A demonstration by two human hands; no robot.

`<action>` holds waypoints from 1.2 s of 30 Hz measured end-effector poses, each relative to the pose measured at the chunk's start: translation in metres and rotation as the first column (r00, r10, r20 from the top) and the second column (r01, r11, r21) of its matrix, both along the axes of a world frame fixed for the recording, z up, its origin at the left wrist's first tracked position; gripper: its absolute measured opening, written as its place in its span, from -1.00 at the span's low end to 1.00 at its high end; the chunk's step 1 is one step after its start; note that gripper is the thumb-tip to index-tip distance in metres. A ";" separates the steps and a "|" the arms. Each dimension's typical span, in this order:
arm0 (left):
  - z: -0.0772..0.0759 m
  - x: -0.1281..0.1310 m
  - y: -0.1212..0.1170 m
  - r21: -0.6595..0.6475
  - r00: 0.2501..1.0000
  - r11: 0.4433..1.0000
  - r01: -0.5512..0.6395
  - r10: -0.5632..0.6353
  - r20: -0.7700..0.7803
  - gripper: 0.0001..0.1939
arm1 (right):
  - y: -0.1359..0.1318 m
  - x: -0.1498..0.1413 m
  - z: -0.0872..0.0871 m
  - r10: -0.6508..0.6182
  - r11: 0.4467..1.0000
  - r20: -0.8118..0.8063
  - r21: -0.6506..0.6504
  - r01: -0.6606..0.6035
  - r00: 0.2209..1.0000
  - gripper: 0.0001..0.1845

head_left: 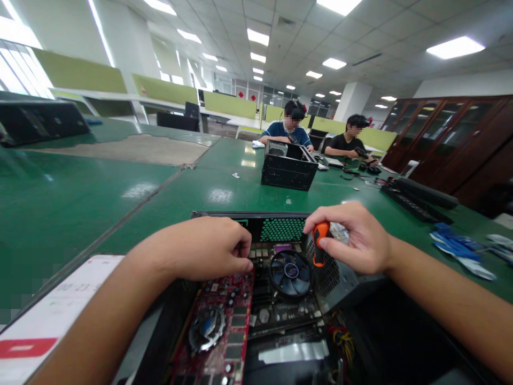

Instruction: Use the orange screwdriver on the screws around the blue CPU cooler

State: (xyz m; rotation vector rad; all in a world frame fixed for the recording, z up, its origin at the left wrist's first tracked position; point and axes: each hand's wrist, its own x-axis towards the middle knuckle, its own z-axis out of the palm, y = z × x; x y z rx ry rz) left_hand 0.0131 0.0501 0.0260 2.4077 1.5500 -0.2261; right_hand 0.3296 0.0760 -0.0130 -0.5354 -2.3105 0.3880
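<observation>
An open black computer case (216, 215) lies in front of me with its inside facing up. In it sits a red graphics card (236, 321) with a round silver fan. My left hand (216, 246) is over the far end of that card, fingers curled in and thumb near its edge; whatever they pinch is hidden. An orange and black screwdriver (319, 245) is gripped upright between the thumb and fingers of my right hand (356, 238), its shaft not visible. Below and left of it is the CPU cooler fan (291, 272), with the grey power supply (340, 280) on the right.
Colored cables (342, 342) bunch inside the case. A phone-like white screen (52, 315) lies left. Blue and white gloves (460, 248) and black keyboards (417, 198) are at right. Across the green table (192, 187), two people work; another case (288, 168) stands before one.
</observation>
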 end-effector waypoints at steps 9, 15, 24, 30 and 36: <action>0.001 0.001 -0.001 -0.012 1.000 1.000 -0.004 0.003 -0.024 -0.81 | -0.002 -0.002 0.003 0.012 0.999 0.021 0.049 -0.013 1.000 -0.76; 0.001 0.000 0.000 -0.018 0.999 1.000 -0.003 0.002 -0.036 -0.81 | -0.004 -0.001 0.005 0.018 0.998 0.049 0.051 -0.021 0.999 -0.77; 0.002 0.002 -0.001 -0.026 0.999 1.000 -0.008 0.007 -0.046 -0.81 | -0.004 -0.003 0.019 0.056 0.991 0.137 0.115 -0.072 0.989 -0.81; 0.002 0.002 -0.001 -0.017 0.999 1.000 -0.015 0.014 -0.049 -0.83 | -0.007 -0.001 0.022 0.028 0.992 0.068 0.123 -0.036 0.997 -0.89; -0.001 0.000 -0.001 -0.016 0.999 1.000 -0.018 0.017 -0.029 -0.81 | -0.009 0.000 0.024 0.016 0.989 0.050 0.149 -0.023 0.999 -0.86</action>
